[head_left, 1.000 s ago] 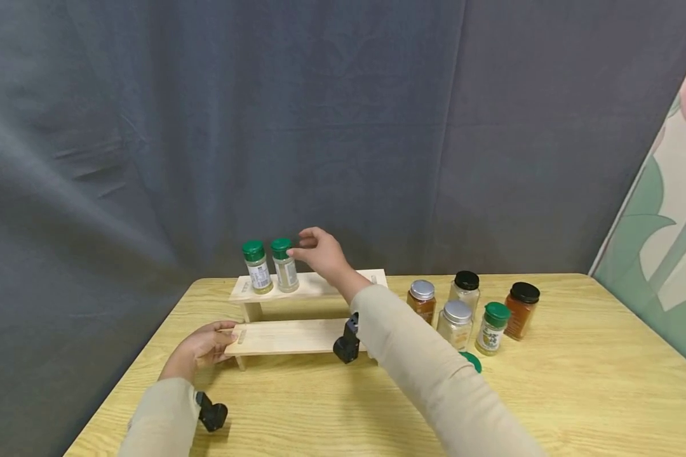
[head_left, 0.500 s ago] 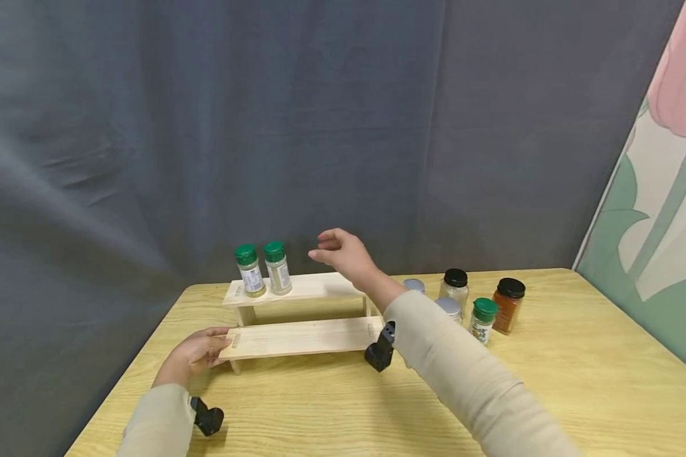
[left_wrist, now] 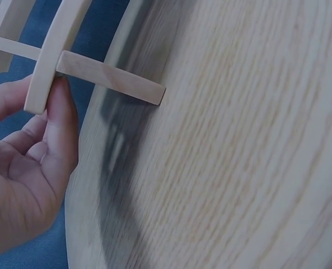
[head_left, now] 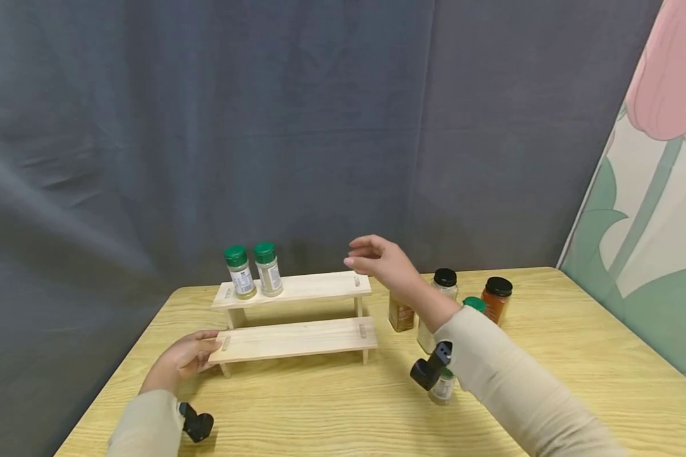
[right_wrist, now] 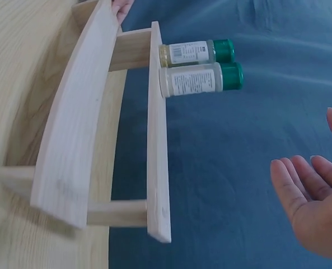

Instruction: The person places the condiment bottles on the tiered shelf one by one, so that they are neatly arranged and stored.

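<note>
A two-step wooden spice rack [head_left: 297, 341] stands on the table. My left hand [head_left: 184, 357] grips the left end of its lower board; in the left wrist view the thumb and fingers [left_wrist: 64, 126] pinch the board beside a leg. Two green-capped spice jars, the left one [head_left: 241, 279] and the right one [head_left: 269, 277], stand upright side by side at the left of the upper board. My right hand [head_left: 385, 265] hovers above the rack's right end, fingers loosely bent and holding nothing. In the right wrist view that hand [right_wrist: 317, 210] is apart from rack and jars.
Right of the rack stand several more jars: a brown one [head_left: 401, 315], a black-lidded pale one [head_left: 445, 279], a black-lidded orange one [head_left: 497, 298] and a green-capped one [head_left: 443, 390]. My right arm partly hides them. A dark curtain [head_left: 263, 127] hangs behind the table.
My right hand has moved away from the right green-capped jar, rightward along the rack toward the other jars. My left hand keeps its grip on the lower board. The head view has shifted slightly right.
</note>
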The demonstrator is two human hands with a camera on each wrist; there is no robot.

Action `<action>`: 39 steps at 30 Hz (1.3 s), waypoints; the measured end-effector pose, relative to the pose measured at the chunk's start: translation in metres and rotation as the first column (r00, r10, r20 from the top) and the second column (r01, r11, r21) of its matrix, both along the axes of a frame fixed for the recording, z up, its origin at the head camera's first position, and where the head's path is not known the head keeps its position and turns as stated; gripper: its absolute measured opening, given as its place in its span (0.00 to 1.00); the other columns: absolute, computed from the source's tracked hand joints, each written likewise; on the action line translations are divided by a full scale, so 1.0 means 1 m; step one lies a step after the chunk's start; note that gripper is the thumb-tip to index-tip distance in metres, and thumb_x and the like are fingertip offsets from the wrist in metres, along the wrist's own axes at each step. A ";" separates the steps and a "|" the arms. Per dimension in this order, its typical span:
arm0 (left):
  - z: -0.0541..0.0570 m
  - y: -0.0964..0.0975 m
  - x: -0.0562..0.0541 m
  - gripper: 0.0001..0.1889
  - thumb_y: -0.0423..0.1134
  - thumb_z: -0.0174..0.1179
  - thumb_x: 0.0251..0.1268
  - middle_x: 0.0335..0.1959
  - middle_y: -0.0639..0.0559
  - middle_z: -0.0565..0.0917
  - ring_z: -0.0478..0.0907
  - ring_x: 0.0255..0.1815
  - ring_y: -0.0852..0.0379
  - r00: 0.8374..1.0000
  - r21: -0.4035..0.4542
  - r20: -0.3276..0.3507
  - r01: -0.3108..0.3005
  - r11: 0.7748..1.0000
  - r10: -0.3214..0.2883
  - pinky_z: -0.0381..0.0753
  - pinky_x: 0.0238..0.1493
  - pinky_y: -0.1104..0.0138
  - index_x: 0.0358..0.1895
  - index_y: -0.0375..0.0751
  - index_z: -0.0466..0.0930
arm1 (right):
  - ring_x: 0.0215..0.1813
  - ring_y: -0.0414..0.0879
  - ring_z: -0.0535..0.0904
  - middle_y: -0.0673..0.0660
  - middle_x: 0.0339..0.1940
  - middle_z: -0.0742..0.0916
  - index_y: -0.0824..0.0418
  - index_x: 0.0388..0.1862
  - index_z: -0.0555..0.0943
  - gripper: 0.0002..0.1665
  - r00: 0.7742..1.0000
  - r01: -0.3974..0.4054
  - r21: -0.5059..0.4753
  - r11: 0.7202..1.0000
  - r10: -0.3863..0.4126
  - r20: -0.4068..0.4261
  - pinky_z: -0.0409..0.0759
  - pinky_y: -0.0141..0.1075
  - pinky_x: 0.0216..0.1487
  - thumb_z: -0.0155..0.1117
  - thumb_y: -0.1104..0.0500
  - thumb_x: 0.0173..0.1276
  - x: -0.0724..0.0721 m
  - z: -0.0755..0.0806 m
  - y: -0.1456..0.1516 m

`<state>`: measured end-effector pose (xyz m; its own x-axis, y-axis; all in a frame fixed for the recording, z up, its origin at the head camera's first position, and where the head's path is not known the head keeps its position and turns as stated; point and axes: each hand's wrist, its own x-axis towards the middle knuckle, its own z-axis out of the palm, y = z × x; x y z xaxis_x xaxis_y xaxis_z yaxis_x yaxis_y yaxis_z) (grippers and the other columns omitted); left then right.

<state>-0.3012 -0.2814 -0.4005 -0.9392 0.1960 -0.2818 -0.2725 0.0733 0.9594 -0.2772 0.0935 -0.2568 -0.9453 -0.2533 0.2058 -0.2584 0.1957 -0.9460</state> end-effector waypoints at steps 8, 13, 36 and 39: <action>-0.001 -0.002 -0.001 0.35 0.28 0.50 0.57 0.31 0.51 0.75 0.76 0.31 0.60 1.000 0.028 0.004 0.028 0.999 -0.028 0.75 0.32 0.67 0.61 0.22 0.38 | 0.50 0.54 0.72 0.62 0.49 0.74 0.65 0.54 0.66 0.27 1.000 -0.001 0.007 1.000 0.001 0.009 0.71 0.37 0.47 0.59 0.56 0.58 0.020 -0.002 0.034; -0.002 -0.004 -0.001 0.35 0.28 0.51 0.57 0.29 0.51 0.76 0.77 0.29 0.60 1.000 0.045 0.011 0.015 0.999 -0.016 0.75 0.31 0.68 0.61 0.22 0.39 | 0.46 0.48 0.74 0.63 0.47 0.74 0.69 0.53 0.65 0.27 1.000 0.020 -0.012 1.000 -0.020 -0.007 0.71 0.38 0.47 0.58 0.56 0.59 0.032 -0.007 0.055; -0.002 -0.004 -0.003 0.33 0.29 0.50 0.59 0.31 0.51 0.75 0.76 0.31 0.60 0.999 -0.013 -0.007 0.032 0.999 -0.032 0.75 0.32 0.67 0.61 0.22 0.40 | 0.41 0.41 0.74 0.59 0.42 0.75 0.77 0.53 0.61 0.27 0.992 0.085 -0.025 0.996 -0.082 0.097 0.73 0.35 0.43 0.54 0.61 0.62 0.067 -0.069 0.134; -0.003 -0.004 -0.004 0.34 0.29 0.50 0.59 0.31 0.51 0.75 0.76 0.31 0.60 1.000 -0.001 0.000 0.030 1.000 -0.030 0.75 0.32 0.67 0.61 0.23 0.39 | 0.44 0.42 0.74 0.62 0.45 0.75 0.78 0.53 0.60 0.28 0.990 0.042 0.005 0.999 -0.042 0.133 0.71 0.35 0.45 0.55 0.61 0.61 0.071 -0.078 0.139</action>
